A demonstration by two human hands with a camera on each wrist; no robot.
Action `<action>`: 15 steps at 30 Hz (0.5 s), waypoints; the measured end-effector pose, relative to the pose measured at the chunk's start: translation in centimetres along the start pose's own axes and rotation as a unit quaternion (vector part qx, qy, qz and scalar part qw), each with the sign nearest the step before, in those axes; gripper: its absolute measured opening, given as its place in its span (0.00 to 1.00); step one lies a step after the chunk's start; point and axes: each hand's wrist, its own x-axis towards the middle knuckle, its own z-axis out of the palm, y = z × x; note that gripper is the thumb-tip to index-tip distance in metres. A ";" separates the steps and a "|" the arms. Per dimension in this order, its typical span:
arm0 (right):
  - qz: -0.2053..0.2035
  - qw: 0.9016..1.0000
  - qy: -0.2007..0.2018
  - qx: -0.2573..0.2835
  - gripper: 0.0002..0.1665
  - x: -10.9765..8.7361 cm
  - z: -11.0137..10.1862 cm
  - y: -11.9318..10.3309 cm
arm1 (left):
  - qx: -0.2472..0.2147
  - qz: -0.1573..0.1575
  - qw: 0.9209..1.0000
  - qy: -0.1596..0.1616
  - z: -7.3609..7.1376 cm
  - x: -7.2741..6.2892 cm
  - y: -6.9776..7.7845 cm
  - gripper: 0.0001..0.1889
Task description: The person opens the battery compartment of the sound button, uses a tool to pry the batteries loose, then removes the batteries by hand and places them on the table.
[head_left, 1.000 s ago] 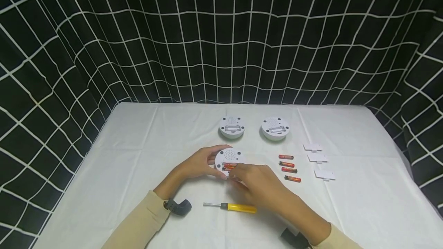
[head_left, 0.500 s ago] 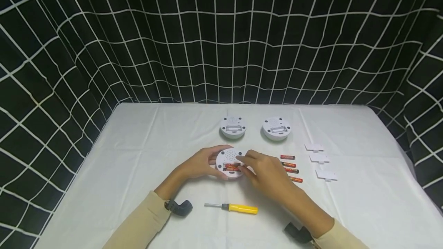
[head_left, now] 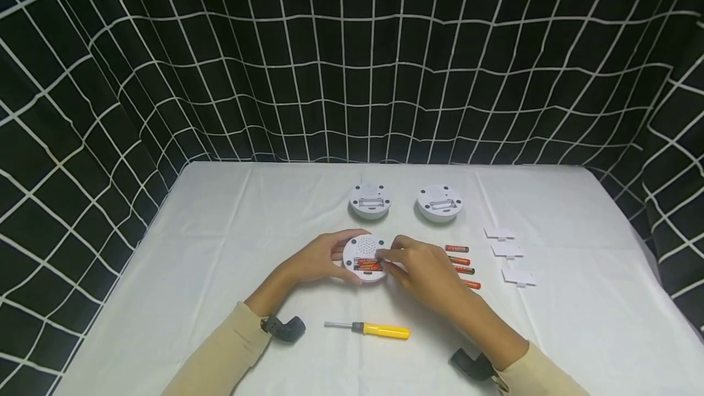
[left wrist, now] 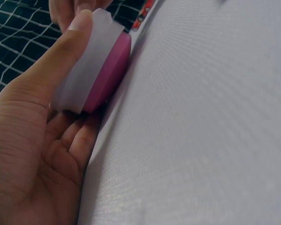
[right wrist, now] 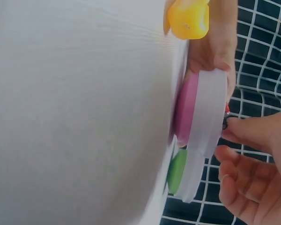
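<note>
My left hand [head_left: 323, 260] grips a round white device [head_left: 367, 244] with a grid of small holes and an exposed battery slot. In the left wrist view its lower part [left wrist: 107, 75] is pink. Two red AAA-size batteries lie in or over the slot, the nearer battery [head_left: 367, 266] among them. My right hand [head_left: 426, 274] has thumb and forefinger at the slot's right end, pinching a battery's end. From the right wrist view, the thumb [right wrist: 246, 131] touches a dark tip standing out of the device; the forefinger's contact is mostly hidden.
Two similar devices, a left one [head_left: 370, 209] and a right one [head_left: 439, 211], stand behind. Several red batteries [head_left: 458, 249] lie to the right, partly behind my right hand. Three white covers [head_left: 519, 277] lie farther right. A yellow-handled screwdriver [head_left: 385, 330] lies in front.
My right hand has shifted right and slightly back from over the slot to its right end, uncovering the batteries there. The left hand and device hold almost still.
</note>
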 end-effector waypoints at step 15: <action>-0.013 1.000 0.004 -0.005 0.09 0.4 0.7 0.3 | -0.007 -0.008 1.000 -0.004 -0.1 -0.1 0.2 0.51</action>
